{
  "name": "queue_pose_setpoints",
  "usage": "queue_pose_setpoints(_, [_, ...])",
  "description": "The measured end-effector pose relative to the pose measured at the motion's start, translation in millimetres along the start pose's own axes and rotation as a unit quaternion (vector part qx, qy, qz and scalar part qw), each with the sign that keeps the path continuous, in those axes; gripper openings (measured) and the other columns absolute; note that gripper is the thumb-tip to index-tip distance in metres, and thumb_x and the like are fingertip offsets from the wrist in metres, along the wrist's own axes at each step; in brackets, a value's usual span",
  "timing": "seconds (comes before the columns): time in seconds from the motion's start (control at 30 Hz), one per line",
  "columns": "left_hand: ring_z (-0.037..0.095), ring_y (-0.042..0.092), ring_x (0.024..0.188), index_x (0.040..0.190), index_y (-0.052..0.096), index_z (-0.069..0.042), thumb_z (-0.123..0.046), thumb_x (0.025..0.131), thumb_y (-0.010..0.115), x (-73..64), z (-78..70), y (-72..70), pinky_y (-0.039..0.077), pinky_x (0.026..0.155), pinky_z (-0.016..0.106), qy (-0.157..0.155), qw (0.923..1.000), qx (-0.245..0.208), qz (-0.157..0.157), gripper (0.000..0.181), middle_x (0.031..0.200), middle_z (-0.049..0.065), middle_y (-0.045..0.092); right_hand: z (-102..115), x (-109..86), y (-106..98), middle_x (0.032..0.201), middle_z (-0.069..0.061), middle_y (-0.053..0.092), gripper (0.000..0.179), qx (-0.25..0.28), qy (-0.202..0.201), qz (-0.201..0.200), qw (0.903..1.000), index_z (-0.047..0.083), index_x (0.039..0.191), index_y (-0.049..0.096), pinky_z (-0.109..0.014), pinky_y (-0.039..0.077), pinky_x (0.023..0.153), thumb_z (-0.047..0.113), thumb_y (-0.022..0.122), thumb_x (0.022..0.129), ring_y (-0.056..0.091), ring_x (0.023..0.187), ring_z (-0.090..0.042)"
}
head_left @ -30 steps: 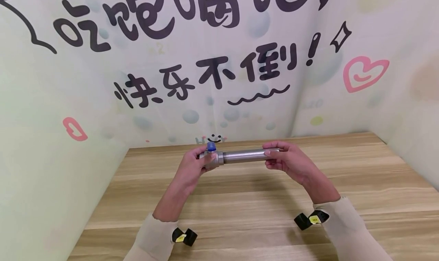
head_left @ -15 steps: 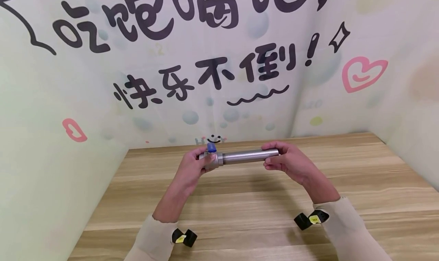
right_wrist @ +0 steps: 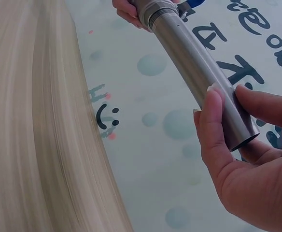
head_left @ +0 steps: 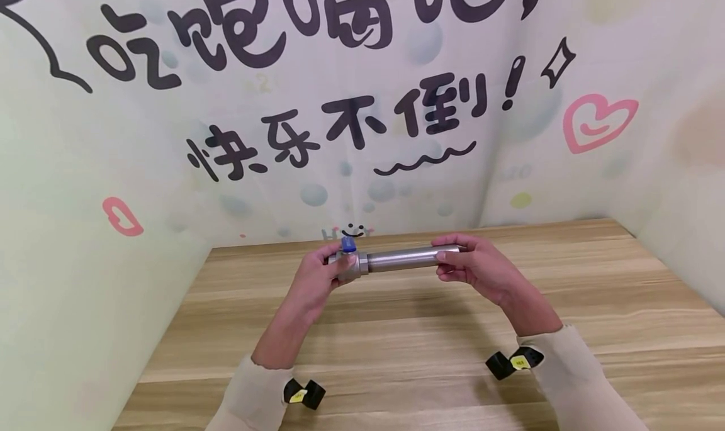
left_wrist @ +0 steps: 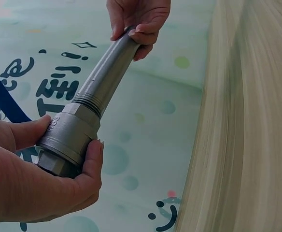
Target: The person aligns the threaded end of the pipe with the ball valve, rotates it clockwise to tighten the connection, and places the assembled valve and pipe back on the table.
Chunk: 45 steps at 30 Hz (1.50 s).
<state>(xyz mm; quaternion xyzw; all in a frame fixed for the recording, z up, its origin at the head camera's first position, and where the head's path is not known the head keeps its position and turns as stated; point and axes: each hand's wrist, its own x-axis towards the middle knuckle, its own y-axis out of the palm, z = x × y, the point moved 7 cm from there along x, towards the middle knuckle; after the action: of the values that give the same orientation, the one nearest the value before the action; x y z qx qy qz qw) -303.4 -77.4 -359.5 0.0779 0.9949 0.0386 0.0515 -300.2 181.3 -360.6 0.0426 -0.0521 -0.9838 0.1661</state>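
left hand (head_left: pixel 311 279): fingers curled round blue-handled metal valve (left_wrist: pixel 73 133) | right hand (head_left: pixel 486 268): thumb and fingers pinch metal pipe (head_left: pixel 403 258) near open end | pipe meets valve at visible threads, both held above wooden table (head_left: pixel 385 368)

- Head view: farther back, facing forward and down over desk (head_left: pixel 385 368) and pipe (head_left: pixel 402 258).
- Wrist views: close, facing the pipe from opposite ends; both share pipe and desk.

Pale wall covering (head_left: pixel 317 85) with black Chinese characters (head_left: pixel 355 126) and pink hearts (head_left: pixel 595 131) behind a light wood-grain tabletop (head_left: pixel 396 349).
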Motion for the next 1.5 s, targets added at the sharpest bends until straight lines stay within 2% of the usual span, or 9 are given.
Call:
queue_pose_setpoints(0.3, [0.028,0.051,0.108,0.136,0.051,0.003,-0.001,0.092,0.062,-1.2,-0.8,0.6,0.051,0.084,0.030,-0.002,1.0000,-0.001,-0.001,0.046,0.131,0.017,0.048,-0.1,0.1,0.2,0.098,-0.011,0.061,0.024,0.000,0.003,-0.004,1.0000,-0.001,0.117,0.057,-0.029,0.057,0.077,0.007,0.061,0.094,0.067,0.077,-0.015])
queue_pose_setpoints(0.43, [0.027,0.052,0.107,0.136,0.051,0.004,0.000,0.092,0.062,-0.8,-0.4,1.3,0.052,0.084,0.029,0.000,1.0000,-0.006,0.003,0.046,0.130,0.017,0.048,-0.6,0.0,0.4,0.097,-0.011,0.060,0.022,0.010,0.000,0.000,1.0000,0.004,0.113,0.060,-0.028,0.057,0.076,0.001,0.062,0.091,0.067,0.076,-0.016])
queue_pose_setpoints(0.63, [0.027,0.052,0.107,0.135,0.050,0.008,0.001,0.093,0.059,-0.7,-0.4,2.0,0.053,0.083,0.029,0.006,0.9998,-0.014,0.011,0.044,0.129,0.021,0.049,-0.1,-0.3,1.2,0.102,-0.013,0.056,0.028,0.004,-0.011,0.010,0.9999,0.005,0.112,0.061,-0.028,0.057,0.075,-0.008,0.061,0.087,0.064,0.075,-0.016])
queue_pose_setpoints(1.13, [0.027,0.052,0.107,0.134,0.052,0.006,0.000,0.093,0.060,-2.5,-1.7,2.2,0.053,0.085,0.032,0.003,0.9998,-0.015,0.010,0.043,0.129,0.019,0.049,0.9,-0.9,1.1,0.091,-0.010,0.059,0.022,0.015,-0.009,0.011,0.9998,0.004,0.111,0.061,-0.025,0.056,0.069,-0.001,0.064,0.089,0.064,0.070,-0.013])
queue_pose_setpoints(1.5, [0.027,0.053,0.106,0.134,0.051,0.008,0.000,0.093,0.060,-3.4,-1.4,2.8,0.054,0.085,0.031,0.004,0.9998,-0.015,0.012,0.043,0.128,0.020,0.048,1.4,-2.0,1.3,0.097,-0.013,0.059,0.030,0.023,-0.006,0.012,0.9996,0.000,0.116,0.059,-0.026,0.057,0.072,-0.006,0.063,0.087,0.067,0.073,-0.014])
